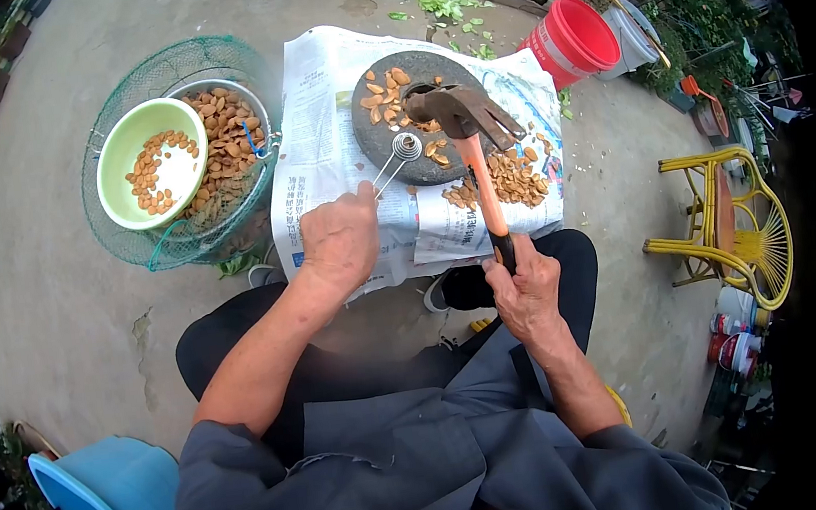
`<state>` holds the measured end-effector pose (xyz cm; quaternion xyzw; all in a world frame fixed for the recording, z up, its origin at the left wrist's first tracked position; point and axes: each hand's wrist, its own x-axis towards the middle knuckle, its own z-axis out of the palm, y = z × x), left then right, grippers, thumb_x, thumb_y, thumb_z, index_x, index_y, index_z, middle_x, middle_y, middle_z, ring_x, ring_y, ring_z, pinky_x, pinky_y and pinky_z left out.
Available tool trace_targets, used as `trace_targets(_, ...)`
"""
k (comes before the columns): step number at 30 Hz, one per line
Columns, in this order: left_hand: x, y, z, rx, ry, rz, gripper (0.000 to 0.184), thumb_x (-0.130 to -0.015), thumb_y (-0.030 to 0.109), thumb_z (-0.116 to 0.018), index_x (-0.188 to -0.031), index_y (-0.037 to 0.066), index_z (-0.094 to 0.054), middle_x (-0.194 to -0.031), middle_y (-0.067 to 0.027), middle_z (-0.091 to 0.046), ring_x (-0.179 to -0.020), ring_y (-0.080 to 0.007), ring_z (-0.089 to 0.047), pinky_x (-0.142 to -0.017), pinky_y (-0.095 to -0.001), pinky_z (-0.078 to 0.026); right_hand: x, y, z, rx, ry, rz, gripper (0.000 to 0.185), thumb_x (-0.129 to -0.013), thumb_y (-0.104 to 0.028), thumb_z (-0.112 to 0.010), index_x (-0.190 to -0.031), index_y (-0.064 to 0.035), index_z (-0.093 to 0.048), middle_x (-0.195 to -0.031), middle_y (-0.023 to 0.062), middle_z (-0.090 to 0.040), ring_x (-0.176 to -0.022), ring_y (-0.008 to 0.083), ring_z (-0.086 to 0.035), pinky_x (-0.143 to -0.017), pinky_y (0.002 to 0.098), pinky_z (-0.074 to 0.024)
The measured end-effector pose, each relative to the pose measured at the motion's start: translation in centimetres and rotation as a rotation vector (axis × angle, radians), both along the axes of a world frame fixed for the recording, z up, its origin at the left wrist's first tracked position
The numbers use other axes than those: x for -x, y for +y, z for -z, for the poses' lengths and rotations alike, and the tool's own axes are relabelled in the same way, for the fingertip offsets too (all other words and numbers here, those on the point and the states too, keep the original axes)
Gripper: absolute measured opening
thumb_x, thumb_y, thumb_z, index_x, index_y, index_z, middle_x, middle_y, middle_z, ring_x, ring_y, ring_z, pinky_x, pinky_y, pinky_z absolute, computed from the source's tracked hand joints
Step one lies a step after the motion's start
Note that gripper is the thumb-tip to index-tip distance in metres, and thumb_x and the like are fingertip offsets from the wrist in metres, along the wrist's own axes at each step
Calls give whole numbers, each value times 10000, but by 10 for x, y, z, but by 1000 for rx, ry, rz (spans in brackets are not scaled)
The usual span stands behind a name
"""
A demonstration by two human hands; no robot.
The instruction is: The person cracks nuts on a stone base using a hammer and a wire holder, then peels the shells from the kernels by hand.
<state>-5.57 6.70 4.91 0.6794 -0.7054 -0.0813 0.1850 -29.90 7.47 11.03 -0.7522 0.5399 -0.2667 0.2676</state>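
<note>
Gripping side: your right hand (530, 291) is wrapped round the lower handle of the hammer (485, 186), its head over the round stone (373, 144).
Hammer balance: likely head-heavy and rigid; the dark handle end looks the best hold.
Fist side: your left hand (339, 243) is closed on the wire tool (406, 146).
Coil end: over the stone, contact unclear; probably light and springy, so pinch both wires.
Nut pieces (389, 88): on the stone; likely light, brittle; lift by the edges.

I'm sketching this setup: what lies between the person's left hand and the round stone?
The head view shows a coiled wire tool there, with newspaper beneath.
</note>
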Motion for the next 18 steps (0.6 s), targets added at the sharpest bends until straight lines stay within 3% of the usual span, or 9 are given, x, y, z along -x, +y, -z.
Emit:
trace_targets(4, 1, -1, 0, -8, -28, 10, 222, -900, 160, -619, -1056, 8, -663, -707, -129, -667, -610, -324, -660, -544, -424, -506, 5, -5, 8, -67, 219, -42, 143, -813, -32, -628, -927, 24, -561, -663, 225, -587, -616, 409, -620, -579, 433, -493)
trace_targets(11, 0, -2, 0, -15, -34, 11, 217, -900, 163, -619, -1047, 10, -668, -705, -128, -668, -611, -320, -662, -540, -424, -505, -5, -9, -10, 79, 33, -9, 162, -809, -33, -619, -945, 18, -547, -676, 239, -594, -626, 437, -609, -588, 453, -494)
trace_targets(16, -1, -2, 0, -25, -36, 16, 212, -902, 166, -620, -1043, 15, -664, -709, -126, -669, -614, -321, -662, -539, -425, -505, 3, -2, 13, -82, 313, -51, 137, -821, -32, -612, -847, 15, -487, -662, 244, -563, -626, 444, -600, -578, 480, -476)
trace_targets(18, -2, -4, 0, -33, -42, 10, 212, -904, 170, -619, -1042, 15, -660, -710, -126, -669, -615, -322, -663, -538, -427, -506, 0, -3, 5, -35, 174, -13, 136, -821, -32, -616, -852, 16, -493, -668, 243, -569, -626, 446, -598, -580, 477, -479)
